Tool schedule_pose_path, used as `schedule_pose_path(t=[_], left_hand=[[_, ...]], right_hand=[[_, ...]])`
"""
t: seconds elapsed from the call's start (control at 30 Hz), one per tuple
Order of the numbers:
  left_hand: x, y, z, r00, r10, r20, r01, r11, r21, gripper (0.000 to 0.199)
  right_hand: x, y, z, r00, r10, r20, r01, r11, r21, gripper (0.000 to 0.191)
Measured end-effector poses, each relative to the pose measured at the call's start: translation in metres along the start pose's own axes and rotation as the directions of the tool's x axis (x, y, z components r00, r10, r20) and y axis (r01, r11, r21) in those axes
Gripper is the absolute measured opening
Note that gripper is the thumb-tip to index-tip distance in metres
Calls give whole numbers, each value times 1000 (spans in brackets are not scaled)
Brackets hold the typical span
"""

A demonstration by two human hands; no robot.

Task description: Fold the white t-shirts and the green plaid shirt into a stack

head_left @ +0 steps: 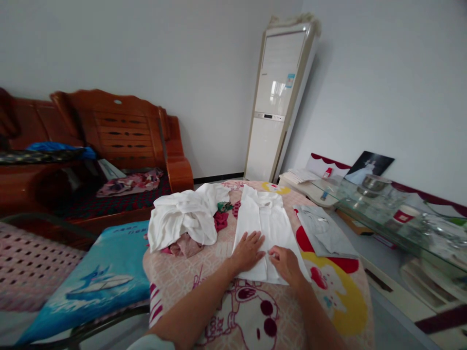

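Note:
A white garment (268, 218) lies flattened on the round table with a pink patterned cloth (182, 301). My left hand (249, 251) rests on its left part, fingers spread. At the garment's front opening, right of my left hand, my right hand (285, 262) has its fingers curled in a pinch on the white fabric. A rumpled white cloth pile (182, 216) sits to the left, with dusty pink fabric (186, 244) under it and dark red fabric (221, 220) beside it. Farther right is a folded grey garment (324, 231).
A blue cushion (105, 272) on a chair is left of the table. Behind stand a wooden sofa (124, 126) and a tall white air conditioner (273, 97). A glass-topped cabinet (372, 209) with a metal bowl (375, 183) and a paper cup (404, 215) runs along the right.

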State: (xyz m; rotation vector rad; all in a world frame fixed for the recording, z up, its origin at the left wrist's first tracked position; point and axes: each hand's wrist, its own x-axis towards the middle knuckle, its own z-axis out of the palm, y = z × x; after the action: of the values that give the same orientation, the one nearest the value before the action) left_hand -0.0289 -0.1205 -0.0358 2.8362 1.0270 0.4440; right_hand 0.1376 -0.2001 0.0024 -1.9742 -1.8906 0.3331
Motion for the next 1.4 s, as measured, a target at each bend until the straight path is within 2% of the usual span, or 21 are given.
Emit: schedule_pose_path(t=[0.1, 0.2, 0.37, 0.47, 0.6, 0.7, 0.87, 0.97, 1.13, 1.27, 1.4], left_hand=[[0, 3, -7, 1000, 0, -22, -2, 998, -59, 50], [-1, 8, -16, 998, -9, -59, -3, 981, -194, 42], [-10, 13, -28, 994, 90, -60, -107, 903, -417, 24], [-19, 13, -32, 991, 128, -37, -130, 877, -463, 27], [-33, 10, -32, 962, 273, -15, -245, 837, -488, 42], [-40, 10, -32, 946, 325, -2, -290, 839, -460, 41], [-44, 19, -37, 948, 309, 78, -255, 883, -394, 46], [-46, 21, -43, 956, 278, 95, -228, 906, -356, 53], [-43, 6, -54, 977, 174, 126, -134, 952, -275, 37], [-16, -12, -65, 993, 23, 114, -10, 994, -113, 32], [33, -25, -73, 995, -84, 60, 81, 995, 51, 38]], right_hand=[[-10, 0, 2, 997, -61, -51, 62, 998, 22, 12], [-15, 4, 3, 995, -71, -74, 78, 992, 97, 10], [-17, 17, -2, 988, -155, 8, 148, 956, 253, 8], [-22, 25, -7, 975, -218, 45, 195, 934, 300, 14], [-36, 25, -17, 948, -305, 95, 274, 930, 244, 26], [-47, 14, -24, 933, -327, 153, 310, 943, 124, 28], [-52, 2, -16, 930, -339, 143, 355, 929, -103, 31], [-49, 3, -7, 938, -324, 122, 341, 926, -161, 27], [-36, 9, -12, 964, -246, 97, 261, 943, -206, 29], [-4, 8, -30, 980, -198, 30, 198, 938, -286, 28], [46, 3, -43, 984, -171, -43, 142, 911, -386, 30]])
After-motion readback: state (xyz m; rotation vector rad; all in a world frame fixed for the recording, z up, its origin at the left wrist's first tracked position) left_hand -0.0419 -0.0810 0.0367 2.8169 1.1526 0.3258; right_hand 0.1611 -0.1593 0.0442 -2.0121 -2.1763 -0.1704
